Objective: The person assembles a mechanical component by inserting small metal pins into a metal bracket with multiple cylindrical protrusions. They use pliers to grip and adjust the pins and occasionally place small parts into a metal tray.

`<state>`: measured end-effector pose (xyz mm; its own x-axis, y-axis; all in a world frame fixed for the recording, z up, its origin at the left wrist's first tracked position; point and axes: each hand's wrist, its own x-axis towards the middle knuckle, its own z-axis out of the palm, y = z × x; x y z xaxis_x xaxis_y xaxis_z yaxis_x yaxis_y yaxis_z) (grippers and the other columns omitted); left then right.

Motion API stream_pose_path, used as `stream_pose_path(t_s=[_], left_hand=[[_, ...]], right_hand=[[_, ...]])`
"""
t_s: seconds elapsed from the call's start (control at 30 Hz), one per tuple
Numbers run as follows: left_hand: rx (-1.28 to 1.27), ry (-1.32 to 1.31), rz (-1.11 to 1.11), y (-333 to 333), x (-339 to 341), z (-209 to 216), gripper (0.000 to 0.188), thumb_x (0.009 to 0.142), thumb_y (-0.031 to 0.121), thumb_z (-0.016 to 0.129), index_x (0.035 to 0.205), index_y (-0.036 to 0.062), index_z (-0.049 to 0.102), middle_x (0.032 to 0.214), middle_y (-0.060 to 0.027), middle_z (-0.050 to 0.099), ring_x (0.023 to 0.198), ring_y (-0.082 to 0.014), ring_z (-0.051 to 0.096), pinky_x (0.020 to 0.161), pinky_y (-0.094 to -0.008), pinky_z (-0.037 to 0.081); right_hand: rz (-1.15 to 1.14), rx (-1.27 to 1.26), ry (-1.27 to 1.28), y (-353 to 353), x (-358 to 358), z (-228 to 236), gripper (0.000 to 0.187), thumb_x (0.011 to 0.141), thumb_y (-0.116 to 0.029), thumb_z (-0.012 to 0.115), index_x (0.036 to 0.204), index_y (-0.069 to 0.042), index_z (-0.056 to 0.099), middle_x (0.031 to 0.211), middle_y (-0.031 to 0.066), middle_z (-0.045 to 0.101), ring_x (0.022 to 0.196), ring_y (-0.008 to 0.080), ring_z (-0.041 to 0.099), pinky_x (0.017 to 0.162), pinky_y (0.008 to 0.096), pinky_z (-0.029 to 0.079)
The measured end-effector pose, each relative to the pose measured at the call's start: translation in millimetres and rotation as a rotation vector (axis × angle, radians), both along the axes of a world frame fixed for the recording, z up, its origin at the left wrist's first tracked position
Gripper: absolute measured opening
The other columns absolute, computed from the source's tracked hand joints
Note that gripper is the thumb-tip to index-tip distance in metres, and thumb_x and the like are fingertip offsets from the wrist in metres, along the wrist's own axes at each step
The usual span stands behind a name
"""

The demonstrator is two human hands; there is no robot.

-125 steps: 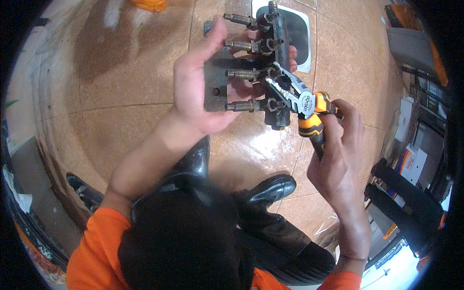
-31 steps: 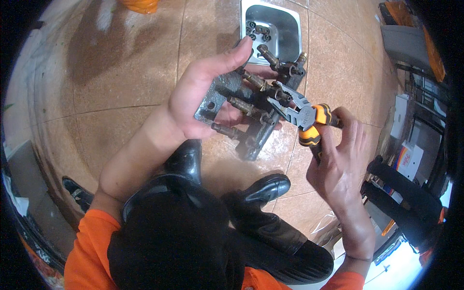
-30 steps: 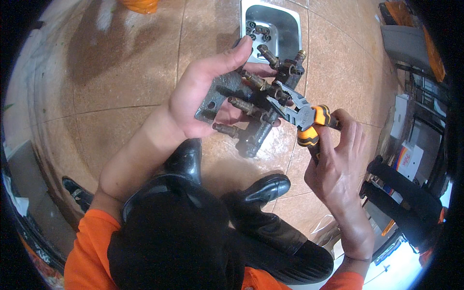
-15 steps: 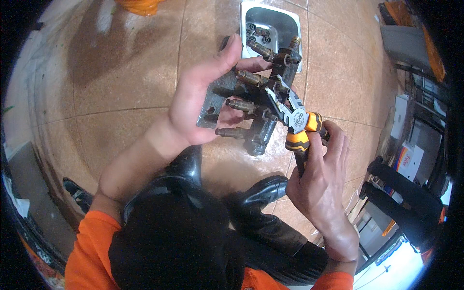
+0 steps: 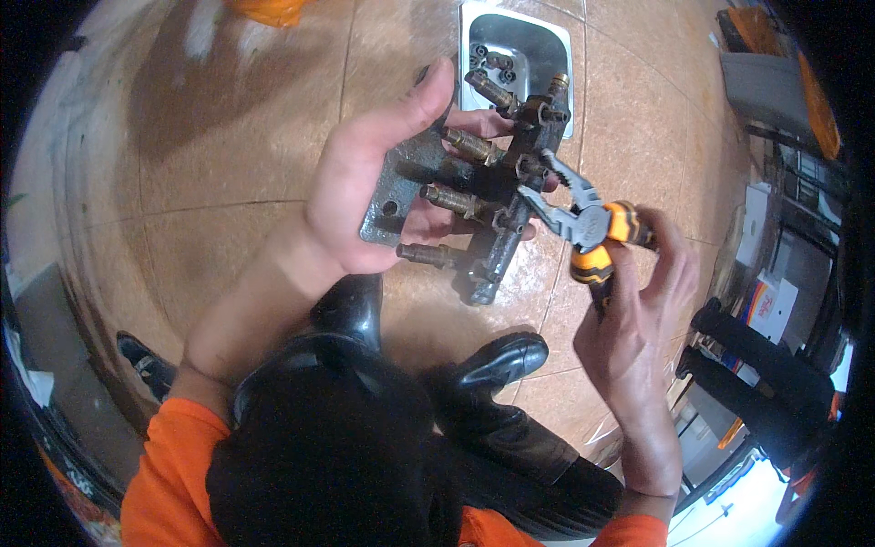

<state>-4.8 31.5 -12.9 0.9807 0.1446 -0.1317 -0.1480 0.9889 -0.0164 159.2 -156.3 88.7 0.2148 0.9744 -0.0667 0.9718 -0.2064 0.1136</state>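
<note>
My left hand [image 5: 342, 187] holds a grimy dark metal valve manifold [image 5: 503, 239] from its left side, with the fingers beneath it and the thumb raised. Several worn brass-coloured stems stick out leftward from its bar. A dark flat plate [image 5: 392, 211] with a hole lies against my palm; how it joins the bar is hidden. In my right hand [image 5: 633, 314] is a pair of pliers [image 5: 588, 228] with yellow-and-black handles. The plier jaws are spread, with their tips close to the right side of the bar by the middle valves. Whether they touch it, I cannot tell.
Beyond the manifold, a stainless steel basin [image 5: 563, 59] on the tiled floor [image 5: 246, 146] contains several small dark round parts [image 5: 497, 62]. Black boots [image 5: 510, 357] are below my hands. Another person's dark-clothed legs [image 5: 775, 365] and a white box [image 5: 773, 305] are at the right.
My right hand has drawn the pliers back to the right, off the middle valve their jaws were around. The jaws have opened wider. The manifold has tilted slightly in my left hand.
</note>
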Motion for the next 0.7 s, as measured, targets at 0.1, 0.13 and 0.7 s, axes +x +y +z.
stream_pose_path(t_s=[0.1,0.13,0.7], left_hand=[[0.183,0.087,-0.022,1,-2,0,0.070,0.103,0.057,0.037,0.130,-0.0045,0.055,0.130,-0.0355,0.057,0.116,-0.0503,0.061,0.096,-0.0609,0.053],[0.097,0.032,-0.037,0,-2,-3,0.070,0.103,0.057,0.036,0.130,-0.0051,0.055,0.130,-0.0360,0.057,0.116,-0.0515,0.060,0.096,-0.0616,0.053],[0.014,0.139,-0.121,-7,6,2,0.066,0.102,0.052,0.047,0.132,-0.0063,0.051,0.119,-0.0267,0.064,0.100,-0.0421,0.070,0.089,-0.0531,0.060]], right_hand=[[0.064,-0.009,-0.099,3,8,7,0.047,0.066,0.007,0.068,0.110,-0.008,0.063,0.137,0.0184,0.044,0.133,0.0381,0.043,0.113,0.0642,0.027],[0.075,-0.018,-0.102,3,10,9,0.046,0.065,0.007,0.069,0.109,-0.009,0.063,0.137,0.0178,0.045,0.134,0.0375,0.042,0.113,0.0654,0.026],[0.165,-0.050,0.021,0,17,6,0.049,0.060,0.008,0.070,0.106,-0.005,0.062,0.124,0.0192,0.048,0.114,0.0387,0.052,0.092,0.0532,0.042]])
